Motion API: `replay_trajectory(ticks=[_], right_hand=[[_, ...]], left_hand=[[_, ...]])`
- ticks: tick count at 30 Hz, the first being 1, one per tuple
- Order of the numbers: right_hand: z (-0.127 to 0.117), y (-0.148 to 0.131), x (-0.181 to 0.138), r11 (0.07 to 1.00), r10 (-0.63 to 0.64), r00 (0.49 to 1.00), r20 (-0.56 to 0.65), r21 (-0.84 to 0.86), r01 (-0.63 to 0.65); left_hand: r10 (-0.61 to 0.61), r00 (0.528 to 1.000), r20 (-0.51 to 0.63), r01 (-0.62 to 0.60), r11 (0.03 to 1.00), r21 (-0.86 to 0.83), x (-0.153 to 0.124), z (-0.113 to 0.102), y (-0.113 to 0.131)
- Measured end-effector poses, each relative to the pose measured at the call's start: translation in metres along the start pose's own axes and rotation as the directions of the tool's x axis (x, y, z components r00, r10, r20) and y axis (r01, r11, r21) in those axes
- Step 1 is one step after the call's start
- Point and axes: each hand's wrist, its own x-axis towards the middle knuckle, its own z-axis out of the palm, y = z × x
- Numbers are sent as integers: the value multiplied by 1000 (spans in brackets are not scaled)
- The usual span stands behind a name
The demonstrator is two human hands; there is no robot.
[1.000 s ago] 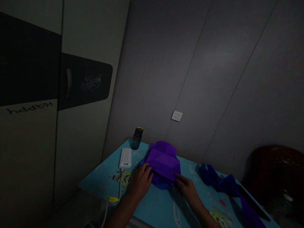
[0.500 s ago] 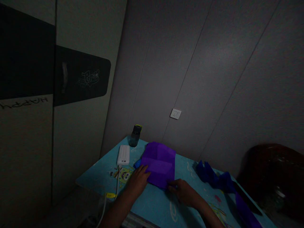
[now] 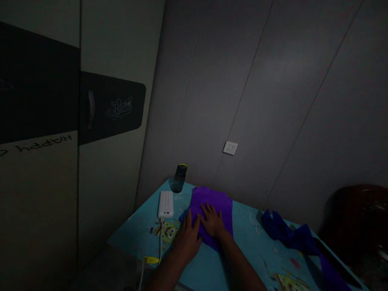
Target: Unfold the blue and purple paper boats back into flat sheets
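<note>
A purple sheet [image 3: 224,204], paper or thin cloth, lies on the blue table. My right hand [image 3: 213,221] rests flat on its middle with the fingers spread. At the sheet's left edge, my left hand [image 3: 190,237] also lies open, fingers stretched forward. The two hands are close together, nearly touching. A small blue piece [image 3: 182,216] shows from under the sheet's left side, beside my left fingers; most of it is hidden.
A white power bank [image 3: 166,204] with a cable lies to the left, and a dark bottle [image 3: 179,178] stands behind it. On the right stretches a folded blue and purple strip [image 3: 291,236]. The wall bears a socket [image 3: 230,148]; a cabinet [image 3: 109,182] stands left.
My right hand has left the sheet's lower right corner and moved up and left onto its middle, its fingers now spread. My left hand stays at the left edge. The view has shifted slightly.
</note>
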Motion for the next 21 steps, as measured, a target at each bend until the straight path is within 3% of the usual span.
replay_trajectory(ticks=[7, 21], right_hand=[[6, 2, 2, 988, 157, 987, -39, 9, -156], [12, 5, 7, 987, 157, 987, -27, -18, -157]], left_hand=[[-6, 1000, -10, 6, 1000, -17, -2, -6, 2], [44, 995, -91, -39, 997, 60, -11, -3, 1]])
